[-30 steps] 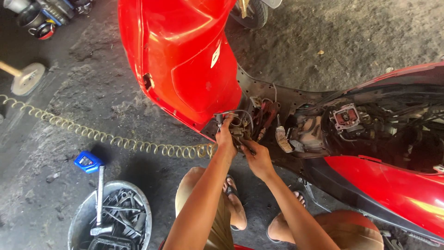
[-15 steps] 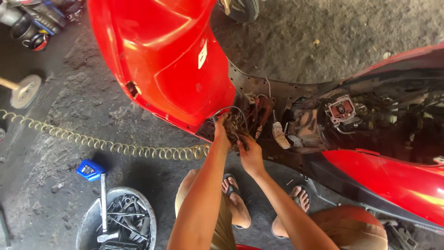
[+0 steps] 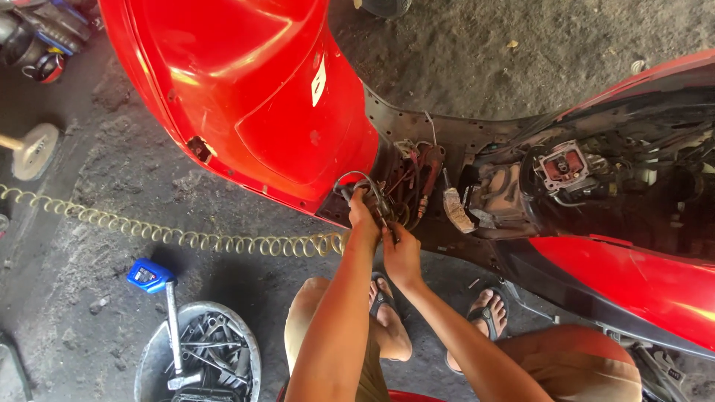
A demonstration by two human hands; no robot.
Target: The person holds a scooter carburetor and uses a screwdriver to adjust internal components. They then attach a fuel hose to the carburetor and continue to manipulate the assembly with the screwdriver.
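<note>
A red scooter with its panels off lies before me, its engine bay and wiring exposed. My left hand grips a bundle of wires and cables at the edge of the red front body. My right hand is just beside and below it, fingers pinched on the same bundle. Red and dark wires hang right behind my hands.
A coiled yellow air hose runs across the concrete floor. A round metal basin of wrenches sits at lower left, with a blue-headed tool beside it. My sandalled feet rest under the scooter. Dark gear lies at top left.
The view has shifted slightly toward the scooter. Both hands stay on the wire bundle, with the right hand moved a little lower beside the left.
</note>
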